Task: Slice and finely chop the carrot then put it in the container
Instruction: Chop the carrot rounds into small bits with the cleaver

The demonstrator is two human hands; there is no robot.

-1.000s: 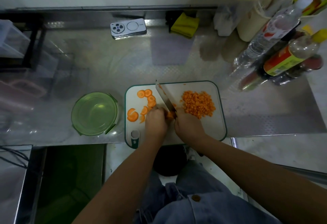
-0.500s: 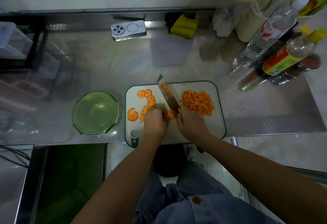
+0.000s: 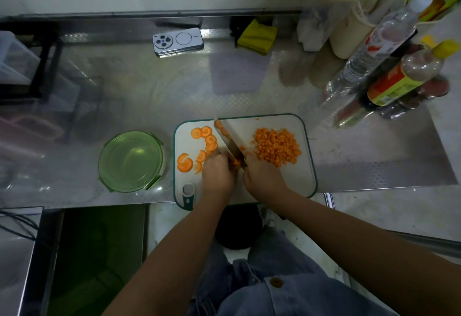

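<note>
Head: right hand (image 3: 262, 176) grips knife (image 3: 228, 139), left hand (image 3: 217, 173) holds carrot pieces (image 3: 235, 162); container (image 3: 131, 161) beside board (image 3: 296, 178), phone (image 3: 177, 41), bottles (image 3: 404, 78) beyond.

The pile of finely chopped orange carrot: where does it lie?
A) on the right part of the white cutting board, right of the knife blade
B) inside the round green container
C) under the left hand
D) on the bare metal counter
A: the pile of finely chopped orange carrot lies on the right part of the white cutting board, right of the steel knife blade.

Phone (image 3: 177, 41), yellow cloth (image 3: 257, 37), bottles (image 3: 389, 66)
</note>
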